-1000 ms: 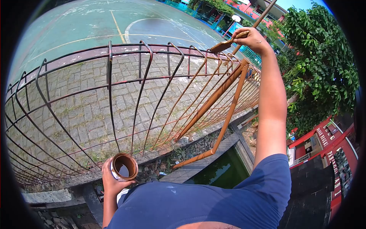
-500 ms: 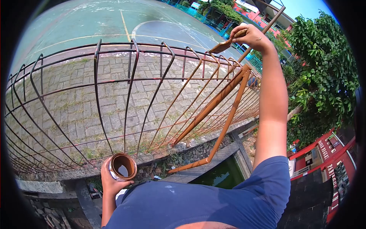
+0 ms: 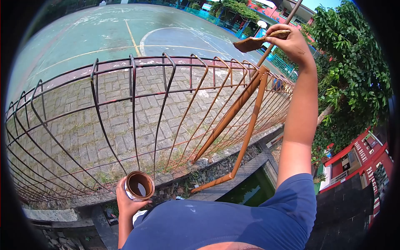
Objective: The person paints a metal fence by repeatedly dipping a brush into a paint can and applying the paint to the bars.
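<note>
My left hand [image 3: 126, 200] is wrapped round an open paint can [image 3: 151, 186] low in front of my body. Brown paint coats the can's inside, with some liquid at the bottom. My right arm is stretched out and up. The fingers of my right hand [image 3: 294, 45] pinch the handle of a paint-covered paintbrush [image 3: 249, 44], whose bristles point left. The brush hangs above the top of the wire fence [image 3: 166, 100], apart from it. Fence bars on the right are brown; those at the left are black with reddish patches.
A slanted brown post [image 3: 227, 121] and an angled brown brace [image 3: 249, 129] stand at the fence. Below it run a concrete ledge and a ditch with green water [image 3: 246, 189]. Paving and a sports court [image 3: 91, 37] lie beyond. A leafy tree [image 3: 350, 75] rises at right.
My right hand has lifted the paintbrush up off the fence's top edge and slightly right. The left hand still holds the paint can. The whole view has shifted a little.
</note>
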`<move>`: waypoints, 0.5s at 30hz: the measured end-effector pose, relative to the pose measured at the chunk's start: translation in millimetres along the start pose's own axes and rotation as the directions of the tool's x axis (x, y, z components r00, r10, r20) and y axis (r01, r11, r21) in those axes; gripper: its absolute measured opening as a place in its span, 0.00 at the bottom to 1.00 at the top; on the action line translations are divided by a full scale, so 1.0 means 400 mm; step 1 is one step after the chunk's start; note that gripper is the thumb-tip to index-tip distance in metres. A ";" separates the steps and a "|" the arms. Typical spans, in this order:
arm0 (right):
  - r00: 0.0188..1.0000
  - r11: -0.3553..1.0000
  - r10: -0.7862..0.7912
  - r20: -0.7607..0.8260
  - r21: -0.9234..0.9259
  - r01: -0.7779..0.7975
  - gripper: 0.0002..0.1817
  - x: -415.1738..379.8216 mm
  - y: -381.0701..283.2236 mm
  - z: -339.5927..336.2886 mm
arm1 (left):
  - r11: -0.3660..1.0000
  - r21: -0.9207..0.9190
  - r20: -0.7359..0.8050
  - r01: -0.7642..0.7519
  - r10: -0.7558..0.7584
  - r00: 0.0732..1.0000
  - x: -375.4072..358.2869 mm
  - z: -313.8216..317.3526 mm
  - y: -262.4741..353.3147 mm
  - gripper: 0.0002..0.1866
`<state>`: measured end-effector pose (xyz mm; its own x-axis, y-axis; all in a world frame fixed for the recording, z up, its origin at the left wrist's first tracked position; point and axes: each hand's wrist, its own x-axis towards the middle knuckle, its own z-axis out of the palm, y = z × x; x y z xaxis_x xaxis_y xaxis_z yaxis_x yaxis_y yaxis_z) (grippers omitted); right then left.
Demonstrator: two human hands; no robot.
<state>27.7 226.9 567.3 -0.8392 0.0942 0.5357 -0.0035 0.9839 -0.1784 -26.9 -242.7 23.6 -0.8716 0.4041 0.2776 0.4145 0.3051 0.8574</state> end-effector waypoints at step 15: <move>0.907 0.969 0.236 -0.349 0.013 -0.247 0.06 -0.095 0.194 0.264 | 0.999 0.035 0.035 -0.013 0.011 0.999 0.035 -0.063 -0.060 0.71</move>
<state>1.9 283.9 445.8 -0.5722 0.3702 0.7318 0.1963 0.9282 -0.3160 -55.7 -265.9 18.0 -0.8571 0.4377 0.2718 0.4342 0.3297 0.8383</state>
